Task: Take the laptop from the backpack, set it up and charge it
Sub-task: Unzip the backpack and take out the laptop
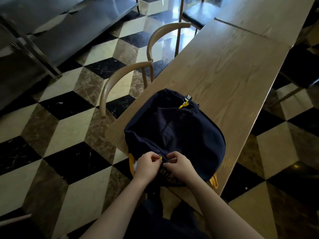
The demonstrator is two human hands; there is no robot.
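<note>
A dark navy backpack (174,133) with yellow straps lies flat on the near end of a long wooden table (224,69). My left hand (148,165) pinches a small yellow zipper pull (160,158) at the bag's near edge. Just to its right, my right hand (179,167) grips the fabric beside the zipper. A second yellow zipper pull (183,105) with a black tag sits at the bag's far end. The bag is zipped; no laptop or charger is visible.
Two curved-back wooden chairs (120,83) (165,37) stand along the table's left side. The floor (72,131) has a black, cream and brown cube pattern. A metal shelf unit (51,28) fills the upper left. A second table (262,14) adjoins at the far end.
</note>
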